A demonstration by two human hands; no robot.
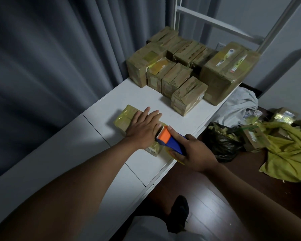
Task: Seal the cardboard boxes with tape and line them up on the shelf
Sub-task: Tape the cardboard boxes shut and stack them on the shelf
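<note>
Two hands work: left point(145, 128) presses box point(127, 117), right point(194, 150) grips tape dispenser point(169, 140).

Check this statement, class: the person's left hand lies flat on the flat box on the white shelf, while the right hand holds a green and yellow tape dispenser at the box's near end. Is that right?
Not quite. The head view shows the tape dispenser is orange and blue, not green and yellow. The rest stands: the left hand lies flat on the flat box on the white shelf, and the right hand holds the dispenser at the box's near end.

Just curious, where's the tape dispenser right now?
In the right hand, the tape dispenser rests on the flat box beside the left hand.
</note>
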